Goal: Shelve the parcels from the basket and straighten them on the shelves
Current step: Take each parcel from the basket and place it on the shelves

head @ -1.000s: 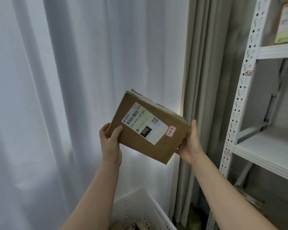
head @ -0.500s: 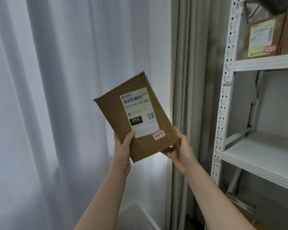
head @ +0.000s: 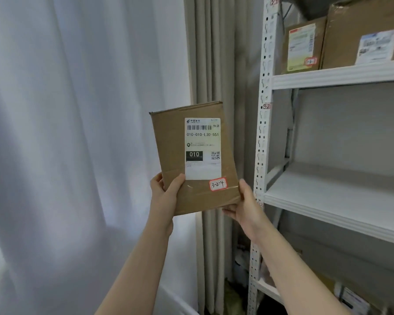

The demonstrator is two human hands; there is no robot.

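A flat brown cardboard parcel (head: 171, 142) stands upright in front of me, its white shipping label and a red-edged sticker reading 3-2-4 facing me. My left hand (head: 166, 196) grips its lower left corner, thumb on the front. My right hand (head: 246, 208) grips the lower right corner from beneath. The parcel hangs just left of the white metal shelf unit (head: 263, 133). Its middle shelf (head: 341, 201), tagged 3-2 on the post, lies bare to the right of the parcel. The basket is out of view.
On the upper shelf (head: 337, 75) stand two brown boxes with labels (head: 301, 46) (head: 364, 35). More parcels (head: 350, 298) lie on the lowest shelf. White sheer curtains (head: 77, 133) fill the left, and a beige curtain (head: 212, 64) hangs beside the shelf post.
The parcel has been turned from tilted to upright and carried right, closer to the shelf. My view swung right and up; the white basket dropped out of sight.
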